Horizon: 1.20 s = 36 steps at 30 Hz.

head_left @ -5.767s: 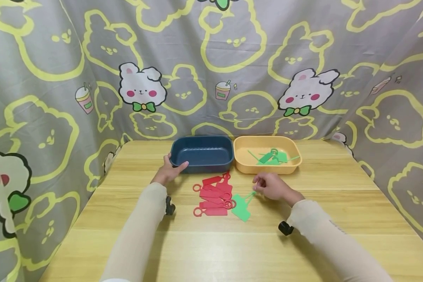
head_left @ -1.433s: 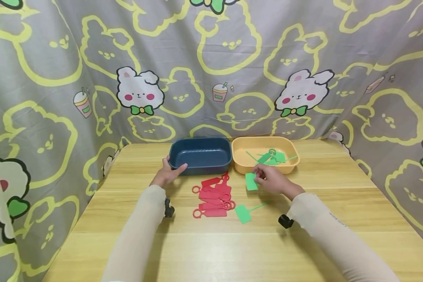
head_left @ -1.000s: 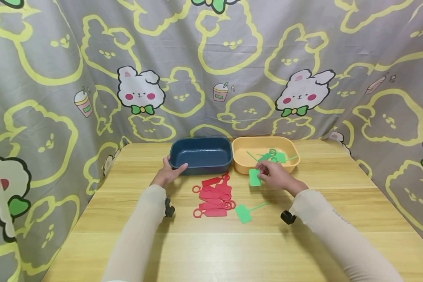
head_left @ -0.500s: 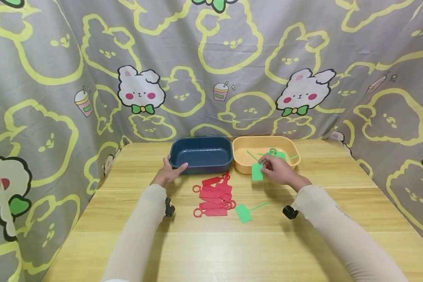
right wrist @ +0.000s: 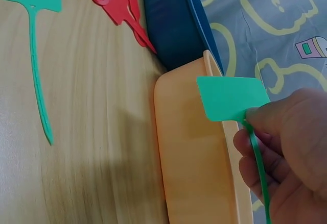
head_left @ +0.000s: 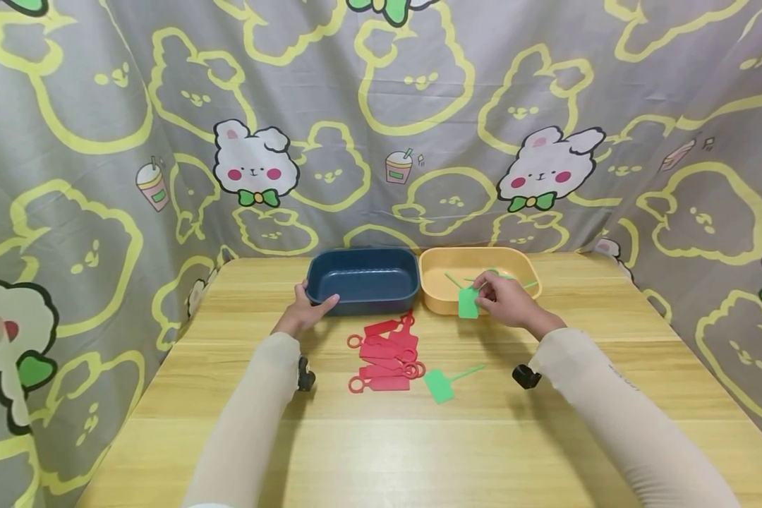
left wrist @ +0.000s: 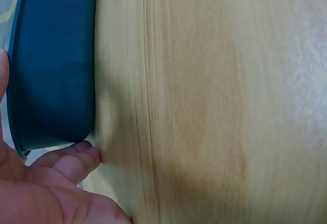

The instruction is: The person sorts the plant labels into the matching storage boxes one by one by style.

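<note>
Between thumb and fingers, my right hand (head_left: 504, 300) pinches a green zip-tie tag (right wrist: 230, 99), a flat rectangle with a thin tail, above the front rim of the yellow bin (head_left: 441, 305). Its tail runs down past the palm in the right wrist view. My left hand (head_left: 301, 310) holds the left end of the dark blue bin (head_left: 371, 307), thumb at the rim and fingers around the corner. A second green zip-tie tag (head_left: 439, 386) lies on the table. Green pieces (head_left: 454, 280) inside the yellow bin are partly hidden by my right hand.
A loose pile of red ring-ended tags (head_left: 387, 353) lies on the wooden table (head_left: 381, 458) in front of the blue bin. The two bins stand side by side against a patterned curtain (head_left: 355, 190).
My right hand has picked up one green tag from the table and carried it back and slightly right to the yellow bin's rim. My left hand stays on the blue bin.
</note>
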Each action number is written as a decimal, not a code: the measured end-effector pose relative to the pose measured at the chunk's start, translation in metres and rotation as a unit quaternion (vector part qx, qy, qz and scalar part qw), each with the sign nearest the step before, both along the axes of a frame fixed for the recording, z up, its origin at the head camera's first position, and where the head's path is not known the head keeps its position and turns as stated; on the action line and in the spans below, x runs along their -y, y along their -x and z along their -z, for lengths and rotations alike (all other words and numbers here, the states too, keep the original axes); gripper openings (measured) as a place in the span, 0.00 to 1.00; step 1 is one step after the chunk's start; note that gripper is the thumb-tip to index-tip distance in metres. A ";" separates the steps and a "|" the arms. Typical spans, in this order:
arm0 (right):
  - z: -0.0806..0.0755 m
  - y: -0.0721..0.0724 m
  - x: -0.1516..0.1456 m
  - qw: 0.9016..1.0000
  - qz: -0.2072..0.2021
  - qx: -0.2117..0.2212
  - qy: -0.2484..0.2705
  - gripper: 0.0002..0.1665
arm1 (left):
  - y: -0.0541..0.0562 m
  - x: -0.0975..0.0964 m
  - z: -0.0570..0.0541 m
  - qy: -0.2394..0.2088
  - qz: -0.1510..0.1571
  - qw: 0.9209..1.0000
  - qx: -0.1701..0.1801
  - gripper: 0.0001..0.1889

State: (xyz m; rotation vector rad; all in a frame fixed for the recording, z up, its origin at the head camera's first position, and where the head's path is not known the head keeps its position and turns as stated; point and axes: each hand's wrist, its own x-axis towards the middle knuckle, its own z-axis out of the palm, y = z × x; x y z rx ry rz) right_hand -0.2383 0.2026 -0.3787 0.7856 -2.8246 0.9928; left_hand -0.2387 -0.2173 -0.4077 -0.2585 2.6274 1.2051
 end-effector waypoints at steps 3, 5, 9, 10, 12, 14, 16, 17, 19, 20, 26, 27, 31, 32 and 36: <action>-0.001 0.000 -0.001 1.000 0.005 -0.002 0.001 0.07 | -0.001 0.000 -0.001 -0.003 0.001 1.000 -0.003 0.54; -0.002 0.000 -0.002 1.000 0.009 -0.005 -0.001 0.05 | -0.001 -0.001 -0.001 0.000 0.002 1.000 -0.004 0.54; -0.003 0.001 -0.004 1.000 0.010 -0.009 -0.012 0.01 | -0.002 -0.001 -0.002 0.003 0.000 1.000 -0.004 0.53; -0.003 0.002 -0.005 1.000 0.011 -0.008 -0.016 0.02 | -0.002 -0.001 -0.002 0.002 -0.001 1.000 -0.004 0.53; -0.004 0.002 -0.006 1.000 0.013 -0.003 -0.018 0.04 | -0.002 -0.001 -0.002 0.000 -0.003 1.000 -0.005 0.53; -0.004 0.002 -0.007 1.000 0.020 0.006 -0.018 0.07 | -0.002 -0.001 -0.002 0.000 -0.003 1.000 -0.005 0.53; -0.005 0.003 -0.007 0.999 0.030 0.020 -0.013 0.12 | -0.002 -0.001 -0.001 0.001 -0.004 1.000 -0.004 0.53; -0.005 0.003 -0.007 0.999 0.035 0.025 -0.009 0.14 | -0.002 -0.002 -0.001 0.004 -0.003 1.000 -0.003 0.53; -0.005 0.005 -0.008 0.998 0.042 0.036 -0.003 0.19 | -0.002 -0.002 -0.001 0.003 -0.005 1.000 -0.001 0.53; -0.005 0.005 -0.008 0.998 0.046 0.039 0.000 0.21 | -0.002 -0.002 -0.001 0.003 -0.006 1.000 0.000 0.52; -0.004 0.006 -0.011 0.998 0.055 0.022 -0.016 0.27 | -0.001 -0.001 -0.001 0.007 -0.003 1.000 -0.007 0.53; -0.004 0.006 -0.011 0.998 0.056 0.018 -0.020 0.27 | 0.000 -0.001 -0.001 0.007 -0.002 1.000 -0.007 0.53; -0.004 0.006 -0.011 0.998 0.055 0.019 -0.021 0.27 | 0.000 -0.001 0.000 0.004 -0.005 1.000 -0.008 0.54; -0.004 0.006 -0.011 0.998 0.054 0.021 -0.020 0.26 | 0.000 0.000 0.000 0.004 -0.004 1.000 -0.009 0.54; -0.004 0.006 -0.012 0.998 0.052 0.014 -0.024 0.24 | 0.000 0.000 0.000 0.009 -0.002 1.000 -0.009 0.54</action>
